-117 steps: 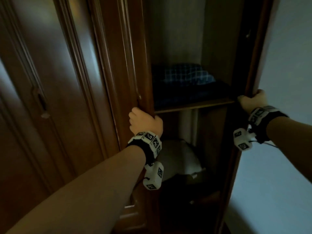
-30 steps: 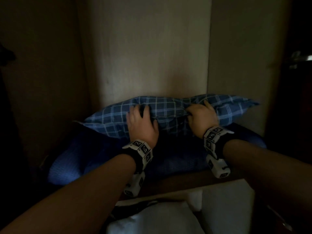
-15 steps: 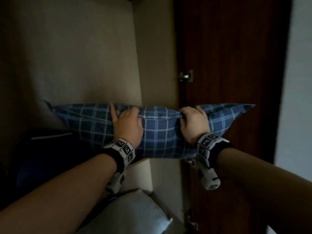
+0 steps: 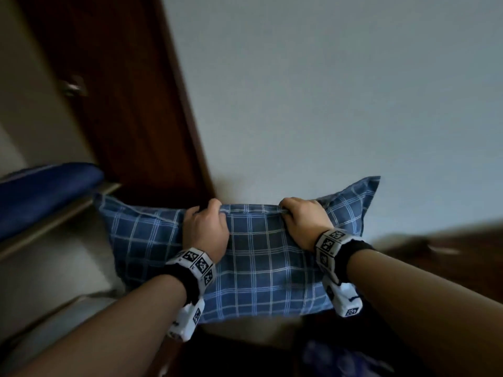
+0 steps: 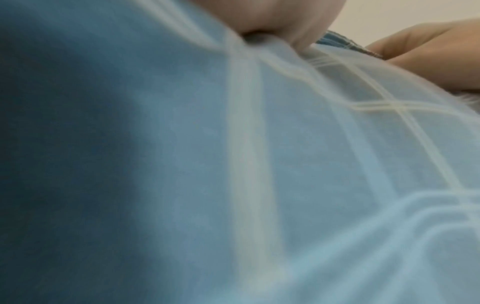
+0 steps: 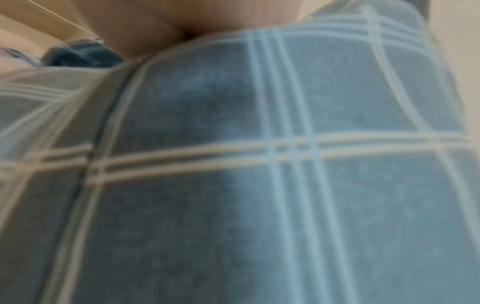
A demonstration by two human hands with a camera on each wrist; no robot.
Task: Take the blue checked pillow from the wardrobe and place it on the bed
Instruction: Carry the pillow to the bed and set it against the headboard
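The blue checked pillow (image 4: 261, 262) hangs in the air in front of me, clear of the wardrobe shelf (image 4: 54, 216). My left hand (image 4: 205, 227) grips its top edge left of the middle, fingers curled over the far side. My right hand (image 4: 302, 221) grips the same edge further right. Both wrist views are filled with the pillow's checked cloth (image 5: 259, 164) (image 6: 259, 164), with part of the holding hand (image 5: 272, 18) (image 6: 182, 18) at the top. The bed is not in view.
The open dark wooden wardrobe door (image 4: 130, 104) stands at the upper left. A plain blue folded cloth (image 4: 40, 191) lies on the shelf. A pale wall (image 4: 326, 91) fills the right. Dark furniture (image 4: 449, 257) sits blurred at the right edge.
The pillow has come off the shelf and out of the wardrobe, moving right with both hands still gripping it. My view has swung right, from the wardrobe interior toward the wall.
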